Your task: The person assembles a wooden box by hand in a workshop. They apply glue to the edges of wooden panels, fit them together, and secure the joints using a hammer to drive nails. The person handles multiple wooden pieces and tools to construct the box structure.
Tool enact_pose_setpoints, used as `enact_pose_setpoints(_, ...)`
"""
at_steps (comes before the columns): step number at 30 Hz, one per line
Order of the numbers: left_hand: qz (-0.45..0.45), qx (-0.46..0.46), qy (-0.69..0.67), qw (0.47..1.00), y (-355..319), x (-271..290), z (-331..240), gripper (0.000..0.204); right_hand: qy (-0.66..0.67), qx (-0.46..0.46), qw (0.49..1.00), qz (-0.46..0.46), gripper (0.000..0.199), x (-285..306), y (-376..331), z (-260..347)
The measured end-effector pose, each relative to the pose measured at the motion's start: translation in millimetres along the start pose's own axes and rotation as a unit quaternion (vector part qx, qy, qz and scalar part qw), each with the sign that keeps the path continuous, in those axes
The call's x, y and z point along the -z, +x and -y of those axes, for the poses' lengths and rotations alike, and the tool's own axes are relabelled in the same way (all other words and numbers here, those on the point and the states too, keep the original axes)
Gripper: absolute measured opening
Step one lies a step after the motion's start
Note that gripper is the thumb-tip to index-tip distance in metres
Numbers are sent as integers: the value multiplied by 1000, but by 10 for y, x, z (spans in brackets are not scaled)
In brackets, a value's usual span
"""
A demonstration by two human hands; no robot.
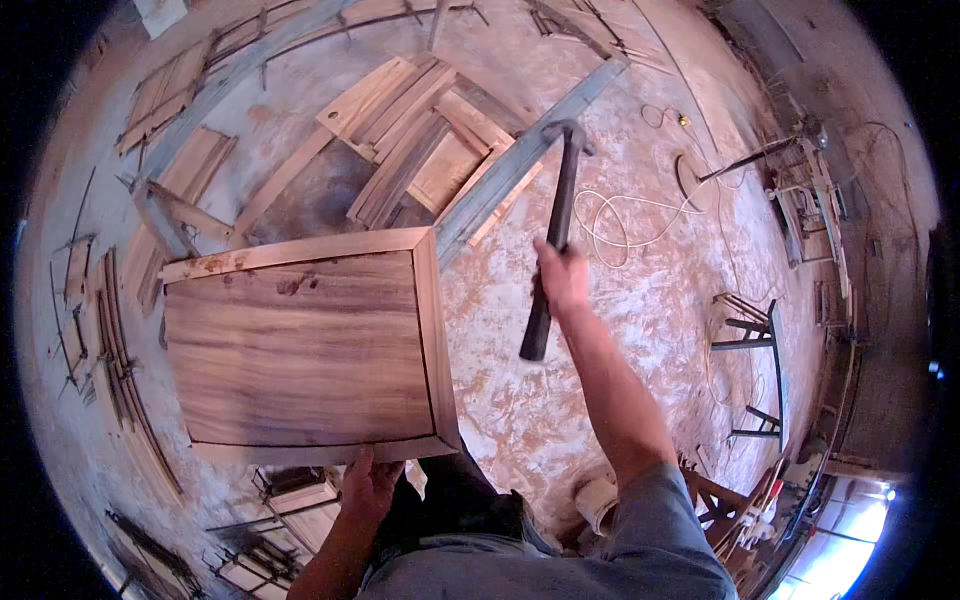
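Observation:
A framed wooden panel (pixel 300 345) with a dark grained centre and lighter border stands up off the floor in front of me. My left hand (pixel 368 485) grips its near bottom edge. My right hand (pixel 562 275) is raised to the right of the panel and closed around the handle of a dark claw hammer (pixel 556 215), whose head points up and away from me. The hammer is apart from the panel.
Loose planks and boards (pixel 420 135) lie piled on the dusty floor beyond the panel, with a long grey beam (pixel 520 165) across them. A white cable (pixel 625 215) coils to the right. Wood strips (pixel 110 340) lie at left, metal stands (pixel 760 345) at right.

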State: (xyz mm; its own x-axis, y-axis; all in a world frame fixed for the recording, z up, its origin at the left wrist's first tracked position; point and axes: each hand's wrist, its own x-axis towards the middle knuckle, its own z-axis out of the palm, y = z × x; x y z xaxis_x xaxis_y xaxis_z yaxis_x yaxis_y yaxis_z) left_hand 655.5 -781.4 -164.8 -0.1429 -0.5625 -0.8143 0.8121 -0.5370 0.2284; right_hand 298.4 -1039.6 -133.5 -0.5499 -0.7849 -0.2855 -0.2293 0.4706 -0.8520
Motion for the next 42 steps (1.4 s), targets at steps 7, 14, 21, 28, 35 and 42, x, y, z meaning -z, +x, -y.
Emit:
enact_pose_setpoints(7, -74, -22, 34, 996, -69, 132, 83, 38, -21, -52, 997, -52, 50, -621, 1380, 188)
enact_pose_setpoints(14, -63, -58, 2, 996, -98, -39, 147, 34, -179, 14, 980, -89, 59, -835, 1893, 460)
enact_pose_setpoints(21, -40, -104, 231, 967, -115, 41, 119, 41, -201, 21, 979, 18, 57, -790, 2043, 519)
enact_pose_setpoints(28, -86, -70, -13, 994, -88, 37, 156, 38, 3, -67, 989, 132, 68, -638, 2106, 400)
enact_pose_setpoints(35, -93, -123, 82, 985, -385, 391, 130, 45, -37, -8, 997, 74, 83, -180, 1586, 589)
enact_pose_setpoints(42, -277, -132, 214, 927, -1161, 2161, 475, 49, 73, 81, 989, 97, 52, 229, 184, 737)
